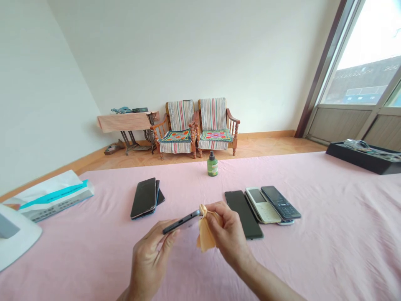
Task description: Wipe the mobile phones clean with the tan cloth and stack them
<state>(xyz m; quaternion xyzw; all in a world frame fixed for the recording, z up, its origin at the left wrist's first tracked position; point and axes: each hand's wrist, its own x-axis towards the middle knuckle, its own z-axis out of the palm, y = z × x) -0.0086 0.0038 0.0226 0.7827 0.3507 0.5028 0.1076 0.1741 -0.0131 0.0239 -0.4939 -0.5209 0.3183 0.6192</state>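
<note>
My left hand (149, 258) grips a dark smartphone (181, 223) by its edges, holding it nearly edge-on above the pink tablecloth (328, 234). Against the phone's right end my right hand (228, 236) pinches a small orange cloth (205, 235). Just beyond my right hand a black smartphone (244, 214) lies flat, with a white keypad phone (262, 205) and a black keypad phone (280, 202) beside it. A stack of dark smartphones (144, 197) lies to the left. A small green bottle (212, 164) with a dark cap stands upright at the table's far edge.
A white and teal packet (53, 195) lies at the far left, with a white object (14, 236) at the left edge. A black tray (365, 156) holding items sits at the far right. Two wooden armchairs (196, 125) and a sewing-machine table (125, 123) stand against the back wall.
</note>
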